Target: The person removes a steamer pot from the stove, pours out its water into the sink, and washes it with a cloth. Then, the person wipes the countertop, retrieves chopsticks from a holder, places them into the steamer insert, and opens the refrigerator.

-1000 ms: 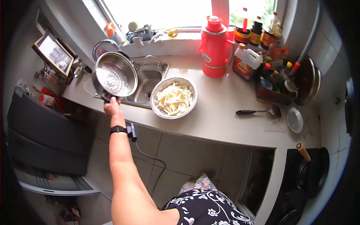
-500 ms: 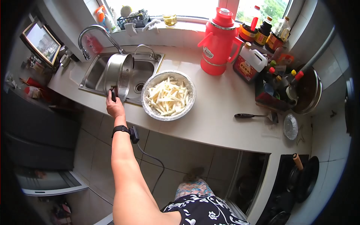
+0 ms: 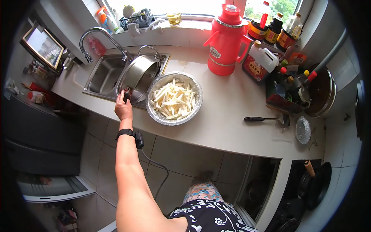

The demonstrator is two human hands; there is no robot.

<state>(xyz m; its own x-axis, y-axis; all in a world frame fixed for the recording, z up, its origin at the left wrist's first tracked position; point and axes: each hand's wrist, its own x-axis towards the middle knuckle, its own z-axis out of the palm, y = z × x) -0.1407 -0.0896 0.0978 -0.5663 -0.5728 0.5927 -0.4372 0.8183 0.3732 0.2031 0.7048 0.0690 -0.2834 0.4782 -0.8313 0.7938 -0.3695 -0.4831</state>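
The pale counter [image 3: 220,125] runs below the window, with the 2-basin sink [image 3: 103,79] set into its left part. A tall red flask [image 3: 223,50] stands near the wall, right of the sink. The metal pot [image 3: 132,76] is tipped on its side over the sink's right basin, its mouth turned towards the right; whether it rests on the sink cannot be told. Just beside it, on the counter, sits a metal bowl [image 3: 198,101] of pale cut strips [image 3: 174,99].

The left hand [image 3: 123,111] is mostly closed, fingers curled around the pot's dark side handle [image 3: 126,96]; the right hand is out of view.

The pot looks stiff and fairly light for its width, though its bulk likely pulls on a wrist holding only 1 side. Wet metal would be slippery, so the dark handle seems the surest hold, with the opposite rim good for a 2nd hand.
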